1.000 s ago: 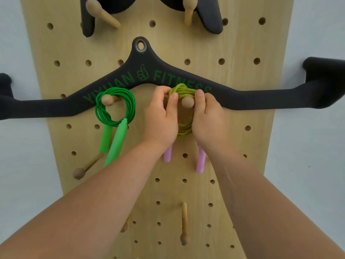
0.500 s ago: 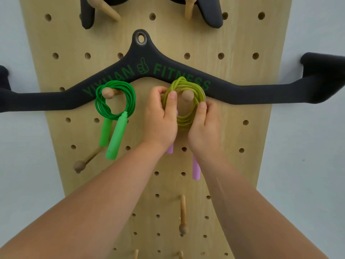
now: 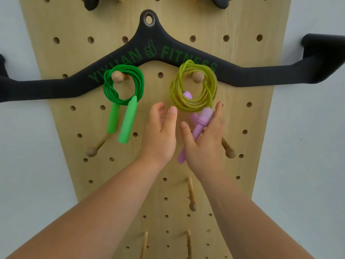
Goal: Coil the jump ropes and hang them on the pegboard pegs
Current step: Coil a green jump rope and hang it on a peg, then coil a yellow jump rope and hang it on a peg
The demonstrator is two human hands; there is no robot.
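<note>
A green jump rope (image 3: 139, 85) hangs coiled on the left wooden peg (image 3: 117, 76) of the pegboard (image 3: 119, 176), its green handles (image 3: 128, 122) dangling below. A yellow-green rope (image 3: 194, 107) hangs coiled on the right peg (image 3: 197, 77), and its pink handles (image 3: 202, 122) hang down. My left hand (image 3: 160, 131) is just below and left of that coil, fingers relaxed, touching nothing. My right hand (image 3: 205, 144) is below the coil with loosely spread fingers. One pink handle lies against its fingers, and the hand covers that handle's lower part.
A black "FITNESS" pull-down bar (image 3: 56, 88) hangs across the board behind both coils. Bare wooden pegs stick out at the lower left (image 3: 91, 151), lower right (image 3: 230, 153) and bottom middle (image 3: 192, 206). More black gear hangs at the top edge (image 3: 89, 4).
Both hands have let go of the yellow-green coil and dropped away from the peg. The coil now hangs on its own and the pink handles show.
</note>
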